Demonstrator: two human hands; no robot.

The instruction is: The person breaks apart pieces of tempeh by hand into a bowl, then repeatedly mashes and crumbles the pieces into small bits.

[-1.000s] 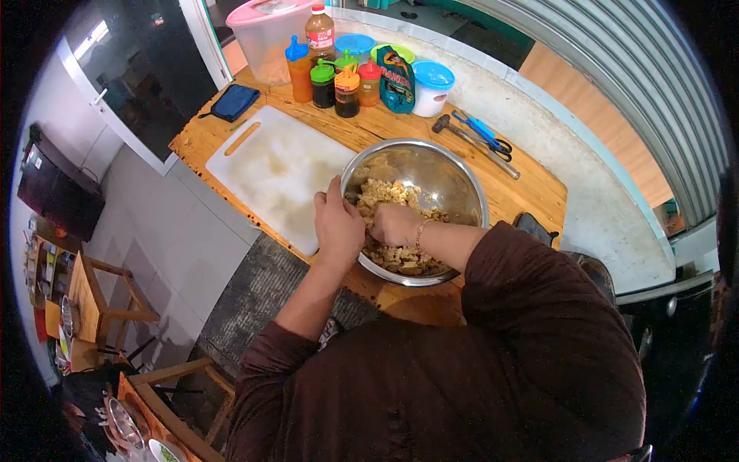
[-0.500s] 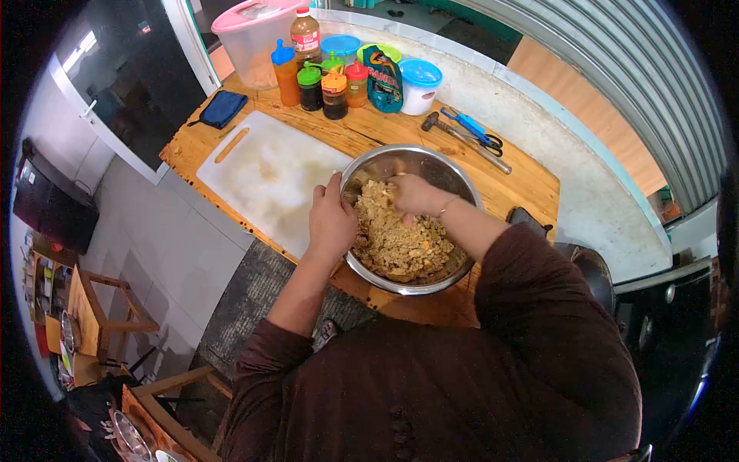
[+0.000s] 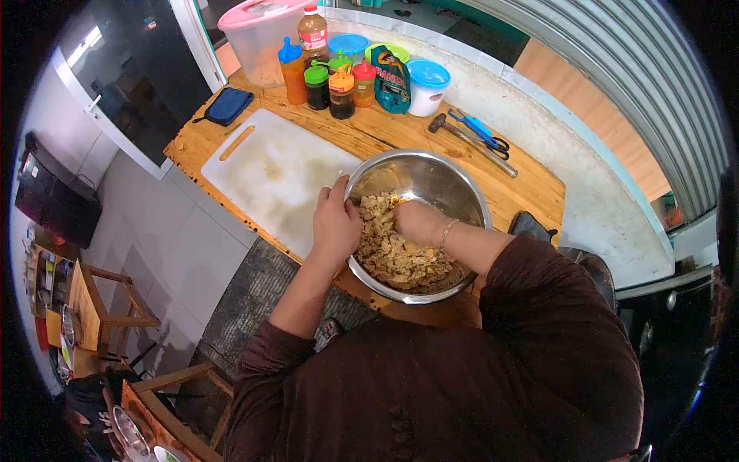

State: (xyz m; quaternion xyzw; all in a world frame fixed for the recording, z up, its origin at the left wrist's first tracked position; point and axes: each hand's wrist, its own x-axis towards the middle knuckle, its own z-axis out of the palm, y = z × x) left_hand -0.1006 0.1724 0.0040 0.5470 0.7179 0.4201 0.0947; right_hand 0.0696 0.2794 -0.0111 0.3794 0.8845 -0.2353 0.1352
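Note:
A large steel mixing bowl [image 3: 454, 171] stands on the wooden table, partly beside the cutting board. Inside it lies a crumbly, yellowish-brown mixture [image 3: 396, 260], heaped toward the left and front. My left hand [image 3: 337, 223] grips the bowl's left rim, thumb toward the inside and fingers over the edge. Pressed down into the mixture near the bowl's middle is my right hand [image 3: 422, 223], with a bracelet at the wrist. Its fingers are buried in the mixture, so their pose is hidden.
A white cutting board [image 3: 281, 169] lies to the left, with a dark blue pouch [image 3: 229, 105] behind it. Several sauce bottles [image 3: 341, 94] and lidded tubs [image 3: 428, 86] line the back. A hammer [image 3: 473, 144] and scissors [image 3: 483, 132] lie at right, near a black phone-like object [image 3: 531, 225].
My right hand has pushed deeper into the mixture, which is now more pressed together and gathered toward the left and front. My left hand stays on the rim.

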